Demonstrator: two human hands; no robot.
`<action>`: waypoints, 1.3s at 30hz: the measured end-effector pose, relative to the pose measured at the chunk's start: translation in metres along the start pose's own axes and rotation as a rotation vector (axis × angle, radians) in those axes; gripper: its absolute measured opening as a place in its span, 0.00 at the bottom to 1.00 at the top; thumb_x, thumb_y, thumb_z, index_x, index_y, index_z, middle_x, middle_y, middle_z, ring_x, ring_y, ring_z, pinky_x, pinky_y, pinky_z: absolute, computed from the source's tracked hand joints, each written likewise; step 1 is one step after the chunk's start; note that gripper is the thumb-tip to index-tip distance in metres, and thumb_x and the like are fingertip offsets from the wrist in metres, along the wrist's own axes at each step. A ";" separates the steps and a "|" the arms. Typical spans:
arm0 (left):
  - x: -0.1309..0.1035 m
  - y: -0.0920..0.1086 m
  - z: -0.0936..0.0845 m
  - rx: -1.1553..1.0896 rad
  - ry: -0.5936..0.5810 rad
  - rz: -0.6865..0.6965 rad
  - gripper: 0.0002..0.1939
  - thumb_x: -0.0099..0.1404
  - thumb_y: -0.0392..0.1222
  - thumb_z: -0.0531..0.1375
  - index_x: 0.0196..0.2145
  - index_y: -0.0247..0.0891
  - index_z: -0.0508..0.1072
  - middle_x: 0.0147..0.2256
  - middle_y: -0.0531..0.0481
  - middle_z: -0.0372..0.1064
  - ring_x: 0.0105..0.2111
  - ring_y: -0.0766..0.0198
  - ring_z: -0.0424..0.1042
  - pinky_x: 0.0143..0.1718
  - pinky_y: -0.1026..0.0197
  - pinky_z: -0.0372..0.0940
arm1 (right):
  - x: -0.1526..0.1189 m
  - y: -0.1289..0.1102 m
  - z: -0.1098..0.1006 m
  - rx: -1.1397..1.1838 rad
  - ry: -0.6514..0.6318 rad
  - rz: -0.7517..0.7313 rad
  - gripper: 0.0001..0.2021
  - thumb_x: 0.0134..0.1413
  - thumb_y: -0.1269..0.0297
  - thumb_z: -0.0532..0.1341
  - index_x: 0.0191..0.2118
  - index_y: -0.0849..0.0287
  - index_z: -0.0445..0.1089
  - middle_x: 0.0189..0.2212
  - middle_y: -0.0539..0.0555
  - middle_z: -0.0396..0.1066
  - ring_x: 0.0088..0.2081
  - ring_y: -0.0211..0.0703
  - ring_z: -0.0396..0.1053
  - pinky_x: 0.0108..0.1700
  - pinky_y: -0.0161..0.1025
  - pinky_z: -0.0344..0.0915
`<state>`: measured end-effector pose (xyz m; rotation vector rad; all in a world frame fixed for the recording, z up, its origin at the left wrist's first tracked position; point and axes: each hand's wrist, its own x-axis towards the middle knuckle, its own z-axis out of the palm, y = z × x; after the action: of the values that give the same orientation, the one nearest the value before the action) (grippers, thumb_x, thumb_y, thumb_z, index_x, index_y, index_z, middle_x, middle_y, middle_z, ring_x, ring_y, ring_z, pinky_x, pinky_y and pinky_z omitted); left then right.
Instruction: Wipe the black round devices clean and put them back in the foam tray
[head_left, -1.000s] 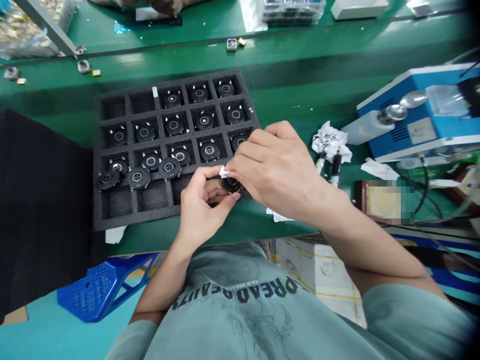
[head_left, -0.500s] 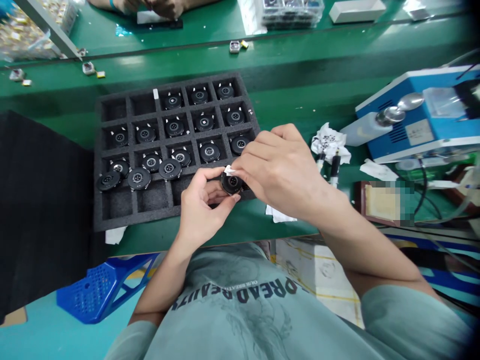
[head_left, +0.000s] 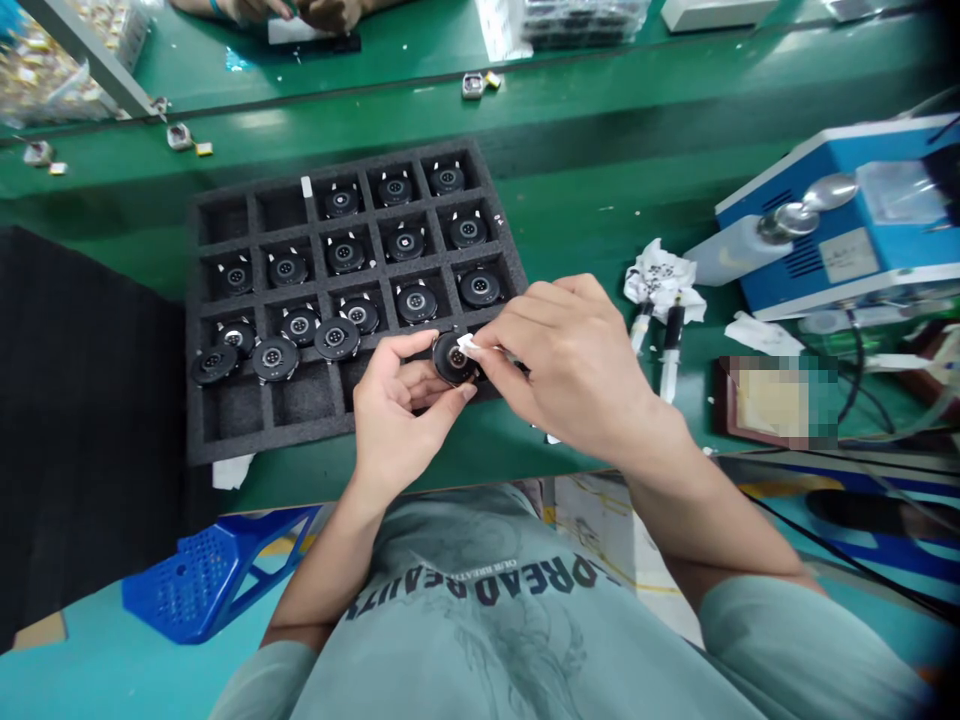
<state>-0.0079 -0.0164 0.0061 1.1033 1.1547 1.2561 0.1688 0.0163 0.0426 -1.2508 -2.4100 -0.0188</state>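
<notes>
Between thumb and fingers, my left hand [head_left: 401, 425] grips a round black smartwatch body [head_left: 451, 358] by its edge, sensor side up. My right hand [head_left: 577, 365] pinches a small white wipe [head_left: 468, 345] against the upper right of that watch's back. Under and beyond both hands lies a black foam tray [head_left: 262, 430] with square compartments, many holding similar watch bodies [head_left: 416, 300]. Several more, such as one watch body [head_left: 337, 340], rest on the dividers at the front left.
To the right are crumpled tissue [head_left: 660, 278], syringes [head_left: 670, 352], a white bottle [head_left: 724, 250] and a blue machine [head_left: 840, 215]. A black foam block [head_left: 82, 420] stands at left. Across the bench are a co-worker's hands [head_left: 326, 14] and small parts [head_left: 473, 86].
My right hand has shifted slightly down and right, with the wipe moving toward the watch's right edge. The watch has tipped a little in my left hand.
</notes>
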 end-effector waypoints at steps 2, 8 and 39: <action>0.001 0.001 0.000 -0.006 -0.001 -0.013 0.27 0.53 0.35 0.75 0.47 0.40 0.69 0.34 0.52 0.82 0.34 0.60 0.84 0.40 0.60 0.79 | -0.002 0.000 0.001 -0.002 0.010 -0.016 0.14 0.70 0.65 0.57 0.32 0.58 0.75 0.30 0.55 0.76 0.35 0.46 0.65 0.44 0.47 0.55; 0.003 0.003 -0.002 0.003 -0.024 -0.079 0.29 0.52 0.37 0.76 0.48 0.40 0.70 0.34 0.52 0.82 0.34 0.59 0.84 0.41 0.58 0.79 | -0.006 0.002 0.002 0.007 0.026 -0.082 0.14 0.69 0.71 0.56 0.34 0.57 0.77 0.31 0.54 0.77 0.37 0.46 0.65 0.48 0.50 0.55; 0.003 0.002 -0.008 -0.102 -0.093 -0.073 0.27 0.55 0.37 0.75 0.48 0.41 0.68 0.38 0.50 0.83 0.39 0.55 0.85 0.47 0.55 0.80 | -0.017 0.032 0.028 0.510 0.402 0.543 0.09 0.60 0.55 0.68 0.31 0.53 0.76 0.28 0.51 0.76 0.31 0.44 0.69 0.37 0.45 0.63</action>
<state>-0.0158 -0.0137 0.0069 1.0247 1.0404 1.1816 0.1927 0.0280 0.0053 -1.4311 -1.5467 0.4317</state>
